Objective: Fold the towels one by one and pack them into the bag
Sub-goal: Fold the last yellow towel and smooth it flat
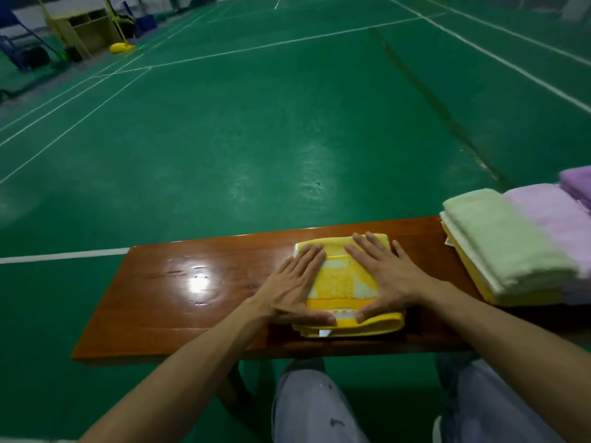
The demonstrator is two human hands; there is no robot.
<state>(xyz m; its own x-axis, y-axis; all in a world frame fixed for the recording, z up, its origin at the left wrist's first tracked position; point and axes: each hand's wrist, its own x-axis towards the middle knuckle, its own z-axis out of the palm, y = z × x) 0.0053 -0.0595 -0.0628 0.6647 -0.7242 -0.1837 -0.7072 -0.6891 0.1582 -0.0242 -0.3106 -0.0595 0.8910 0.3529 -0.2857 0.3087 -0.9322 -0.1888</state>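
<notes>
We are looking down at a shiny brown worktop (179,298). Our left hand (294,282) is pressing flat, fingers straight, on the left side of a folded yellow towel (343,282). The towel is lying close to the worktop's near edge. Our right hand (387,273) is pressing flat on its right side. A pile of folded towels (499,241) is sitting at the right end.

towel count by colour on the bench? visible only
Yellow: 2, the folded towel and the stack's bottom towel
Light green towel: 1
Cream towel: 1
Pink towel: 1
Purple towel: 1
Total: 6 visible
</notes>
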